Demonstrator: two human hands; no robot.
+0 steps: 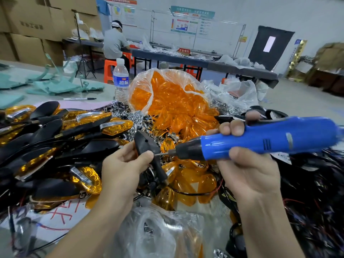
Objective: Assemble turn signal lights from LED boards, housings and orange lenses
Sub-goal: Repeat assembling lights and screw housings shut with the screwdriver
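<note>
— Driving a screw, it seems: the black pointed plastic housing [147,146] is held above the parts heap [186,179], the left hand's [121,168] fingers curled round it.
— The right hand [247,164] wraps the blue electric screwdriver [260,140], its bit at the housing. Next probably calls for square, steady pressure.

Left hand [121,168]: thumb and fingers pinch black housing [145,143].
Right hand [247,170]: fingers wrapped round blue screwdriver [279,139].
Forearms: bare, side by side.
</note>
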